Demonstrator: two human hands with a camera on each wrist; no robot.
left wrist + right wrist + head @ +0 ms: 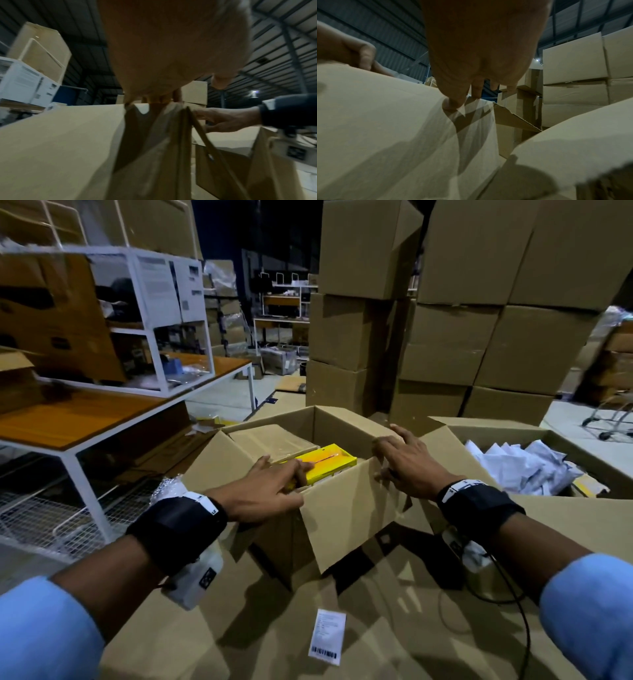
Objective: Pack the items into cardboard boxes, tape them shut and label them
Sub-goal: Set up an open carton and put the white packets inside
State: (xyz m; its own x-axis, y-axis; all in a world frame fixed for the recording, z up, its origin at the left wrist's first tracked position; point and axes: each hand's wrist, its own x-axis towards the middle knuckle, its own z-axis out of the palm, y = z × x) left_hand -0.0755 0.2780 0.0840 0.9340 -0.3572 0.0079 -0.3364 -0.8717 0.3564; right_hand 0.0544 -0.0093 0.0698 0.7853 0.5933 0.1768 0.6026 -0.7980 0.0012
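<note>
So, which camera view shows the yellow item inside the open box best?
The head view: it looks down into the open cardboard box, where the yellow item lies under the left hand's fingertips. Both wrist views show only outer cardboard and hands; the yellow item is hidden there.

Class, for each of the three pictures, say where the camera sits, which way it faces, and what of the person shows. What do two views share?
Head: sits high, faces forward and down at the open box; left hand, right hand, forearms.
Left wrist: under the wrist, faces along the palm at the box flap; right hand beyond.
Right wrist: under the wrist, faces along the fingers on cardboard.
Shared: both wrist views show the stacked boxes.
</note>
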